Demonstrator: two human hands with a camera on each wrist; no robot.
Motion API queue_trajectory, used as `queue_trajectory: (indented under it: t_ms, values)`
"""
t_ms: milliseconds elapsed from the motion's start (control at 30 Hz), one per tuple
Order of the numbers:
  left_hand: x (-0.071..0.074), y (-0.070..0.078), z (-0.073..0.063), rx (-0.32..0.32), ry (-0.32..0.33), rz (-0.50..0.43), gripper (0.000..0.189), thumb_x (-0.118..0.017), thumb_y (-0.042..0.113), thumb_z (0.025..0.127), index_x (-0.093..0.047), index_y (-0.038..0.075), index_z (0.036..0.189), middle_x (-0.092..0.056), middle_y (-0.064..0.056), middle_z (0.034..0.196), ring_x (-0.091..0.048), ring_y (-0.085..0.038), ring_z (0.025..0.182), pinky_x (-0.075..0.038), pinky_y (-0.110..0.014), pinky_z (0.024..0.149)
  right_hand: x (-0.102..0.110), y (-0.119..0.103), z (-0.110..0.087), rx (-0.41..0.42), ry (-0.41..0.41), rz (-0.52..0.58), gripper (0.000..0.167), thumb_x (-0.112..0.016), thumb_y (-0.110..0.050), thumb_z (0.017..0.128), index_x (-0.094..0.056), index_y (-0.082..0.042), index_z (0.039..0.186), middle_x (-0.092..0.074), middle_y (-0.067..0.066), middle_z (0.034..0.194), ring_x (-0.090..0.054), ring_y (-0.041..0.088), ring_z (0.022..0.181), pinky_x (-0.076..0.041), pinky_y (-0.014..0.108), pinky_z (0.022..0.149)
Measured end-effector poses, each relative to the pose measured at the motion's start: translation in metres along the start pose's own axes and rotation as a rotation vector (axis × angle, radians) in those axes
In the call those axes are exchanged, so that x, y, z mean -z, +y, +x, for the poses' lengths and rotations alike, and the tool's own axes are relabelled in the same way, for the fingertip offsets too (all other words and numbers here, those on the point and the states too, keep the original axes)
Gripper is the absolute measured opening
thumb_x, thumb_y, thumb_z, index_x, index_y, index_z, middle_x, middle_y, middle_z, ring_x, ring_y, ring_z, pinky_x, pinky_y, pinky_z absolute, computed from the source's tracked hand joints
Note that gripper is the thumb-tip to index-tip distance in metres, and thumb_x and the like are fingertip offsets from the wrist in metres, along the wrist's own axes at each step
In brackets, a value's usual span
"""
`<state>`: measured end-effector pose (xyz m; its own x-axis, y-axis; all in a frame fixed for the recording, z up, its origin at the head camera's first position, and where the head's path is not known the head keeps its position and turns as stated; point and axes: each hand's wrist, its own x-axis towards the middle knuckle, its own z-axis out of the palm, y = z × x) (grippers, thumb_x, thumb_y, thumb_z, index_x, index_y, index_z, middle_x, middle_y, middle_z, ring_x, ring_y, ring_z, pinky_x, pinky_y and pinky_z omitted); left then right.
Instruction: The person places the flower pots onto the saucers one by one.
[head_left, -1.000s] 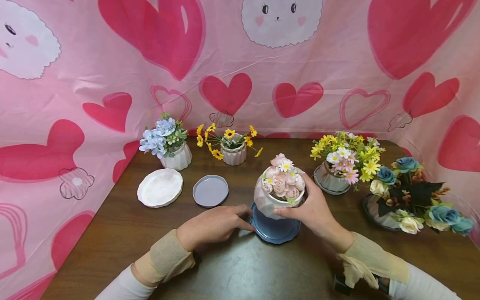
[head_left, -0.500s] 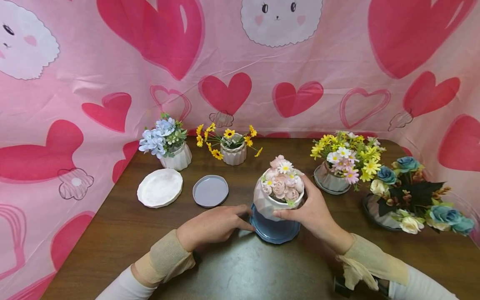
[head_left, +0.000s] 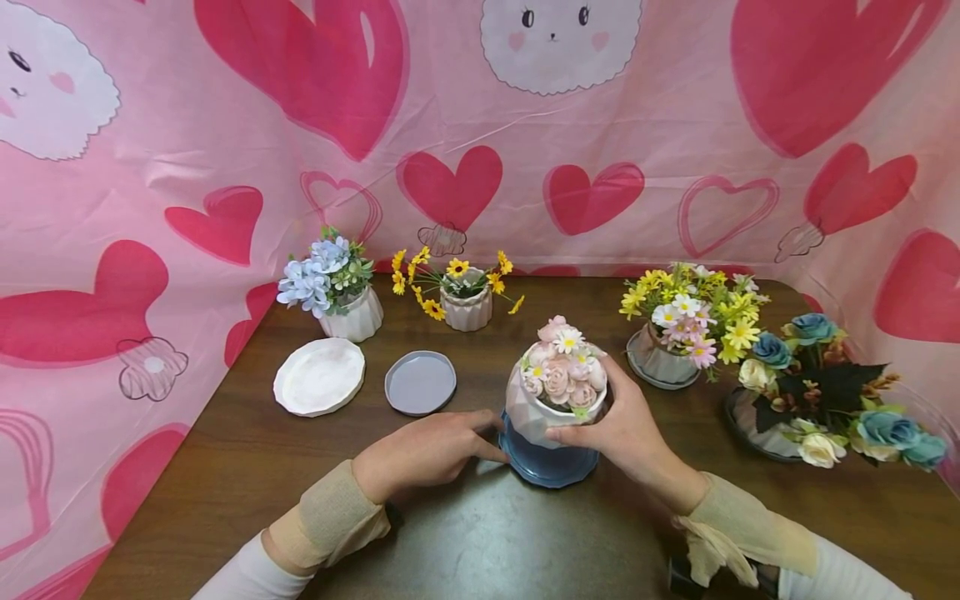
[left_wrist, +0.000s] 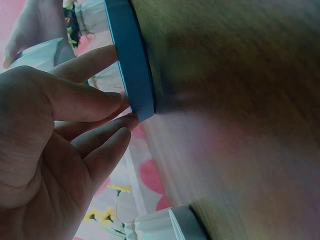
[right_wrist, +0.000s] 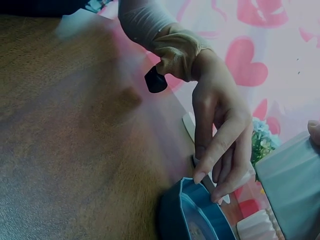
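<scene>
And here's the flowerpot [head_left: 534, 417], white and packed with pink flowers [head_left: 557, 381], aloft in the right hand [head_left: 637, 429], fingers round its right side, thumb across the front. Below sits the blue saucer [head_left: 555, 473], and the left hand [head_left: 427, 452] grips its near edge between thumb and fingers. The right wrist view shows a gap between pot and saucer, so it all hangs on the landing! From the head view the pot looks biased toward the saucer's far side, though its height may cause that; if it really is off-centre, the base could catch the rim, rock, and tip the blooms. Those left fingertips worry me too: a pot drifting leftward could nip them, and a twitch there could drag the saucer off line. The right hand has no partner on the pot, so a smooth wall might let it swivel or slip. Mind the surroundings as well: yellow and pink flowers [head_left: 702, 348] stand beyond the right hand, blue roses [head_left: 888, 429] out to its right, and a wide swing could clip either. Just ahead of the left hand, the grey plate [head_left: 421, 383] risks a nudge from a careless knuckle.
</scene>
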<state>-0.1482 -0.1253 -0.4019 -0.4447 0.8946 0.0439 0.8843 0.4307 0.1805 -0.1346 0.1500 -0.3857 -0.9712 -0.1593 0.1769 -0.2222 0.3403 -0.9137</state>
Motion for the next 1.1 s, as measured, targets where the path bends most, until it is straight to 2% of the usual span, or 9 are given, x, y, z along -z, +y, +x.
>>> queue_trajectory:
  t_ms: [567,1100]
  values:
    - [-0.0009,-0.0005,-0.0008,-0.022,0.031,0.020,0.045,-0.063,0.000,0.090,-0.072,0.031,0.120,-0.058,-0.002,0.132,-0.063,-0.013,0.114,-0.053,-0.025,0.093,-0.0013,0.0027,-0.0027,-0.016,-0.014,0.001,0.098,-0.095,-0.016,0.060,-0.043,-0.017,0.143,-0.058,0.001,0.133,-0.056,0.006,0.114,-0.045,0.014,0.094]
    - [-0.0018,-0.0007,-0.0009,-0.012,0.017,0.003,0.045,-0.062,0.000,0.091,-0.071,0.032,0.122,-0.058,-0.001,0.134,-0.062,-0.012,0.116,-0.052,-0.026,0.096,-0.0001,0.0068,-0.0053,-0.023,-0.006,-0.040,0.097,-0.095,-0.018,0.060,-0.044,-0.015,0.143,-0.059,0.002,0.133,-0.056,0.005,0.113,-0.044,0.013,0.094]
